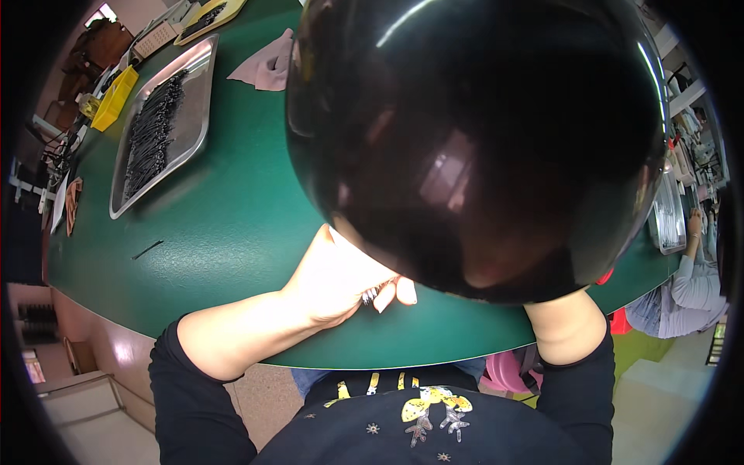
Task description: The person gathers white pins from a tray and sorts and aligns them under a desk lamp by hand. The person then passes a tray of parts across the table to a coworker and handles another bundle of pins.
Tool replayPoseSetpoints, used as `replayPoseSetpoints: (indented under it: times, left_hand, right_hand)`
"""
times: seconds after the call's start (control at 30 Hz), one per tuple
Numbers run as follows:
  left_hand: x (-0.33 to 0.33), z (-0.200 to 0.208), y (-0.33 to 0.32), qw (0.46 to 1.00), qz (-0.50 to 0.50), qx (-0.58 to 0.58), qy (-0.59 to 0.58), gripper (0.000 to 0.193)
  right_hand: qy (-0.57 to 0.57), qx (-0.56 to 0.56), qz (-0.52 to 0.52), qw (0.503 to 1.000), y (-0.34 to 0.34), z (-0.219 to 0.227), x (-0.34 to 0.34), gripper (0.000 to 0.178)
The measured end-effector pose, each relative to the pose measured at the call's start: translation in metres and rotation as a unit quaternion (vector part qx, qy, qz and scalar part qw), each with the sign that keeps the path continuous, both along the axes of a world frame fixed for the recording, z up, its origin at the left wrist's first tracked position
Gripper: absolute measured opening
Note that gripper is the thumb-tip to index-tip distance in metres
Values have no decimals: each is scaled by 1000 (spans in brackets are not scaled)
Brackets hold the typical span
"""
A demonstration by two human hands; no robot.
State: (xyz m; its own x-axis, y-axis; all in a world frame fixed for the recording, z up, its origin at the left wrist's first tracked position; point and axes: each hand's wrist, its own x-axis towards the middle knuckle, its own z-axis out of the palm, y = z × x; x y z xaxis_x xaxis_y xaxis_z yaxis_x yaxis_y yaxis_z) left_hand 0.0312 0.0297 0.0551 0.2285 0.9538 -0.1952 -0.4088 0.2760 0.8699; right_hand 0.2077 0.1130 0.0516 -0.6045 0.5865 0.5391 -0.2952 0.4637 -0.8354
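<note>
In the head view, a big glossy black dome (pixel 480 155) hangs above the green table (pixel 232 209) and hides much of it. At the lower left edge of the dome is the person's left hand (pixel 329 271), its fingers curled around small dark pieces (pixel 370 296). The right forearm (pixel 566 325) goes under the dome; the right hand is covered there, so I cannot tell its state. To the left of the dome lie one thin black piece (pixel 147 249) and, farther up, a metal tray (pixel 191 116) with many thin black pieces (pixel 151 136). A pink cloth (pixel 267 66) is just beside the dome.
</note>
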Motion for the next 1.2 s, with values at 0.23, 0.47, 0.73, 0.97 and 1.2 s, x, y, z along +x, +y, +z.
replayPoseSetpoints:
  times: [0.23,0.47,0.73,0.97,1.2]
  left_hand:
    - [-3,-21,-7,990,-5,-10,-139,9]
    - [3,-13,0,987,-6,30,-161,5]
    - [-2,-20,-7,989,-12,-44,-138,12]
    - [3,-21,-9,991,6,5,-130,9]
    - [1,-7,-5,998,-24,-44,-24,5]
  right_hand:
    - [84,-257,44,962,5,-29,10,62]
    - [26,-130,132,982,14,-27,12,51]
    - [23,-69,33,997,6,-27,11,46]
    - [8,-117,46,992,2,-11,6,52]
    - [-34,-119,50,991,0,5,3,58]
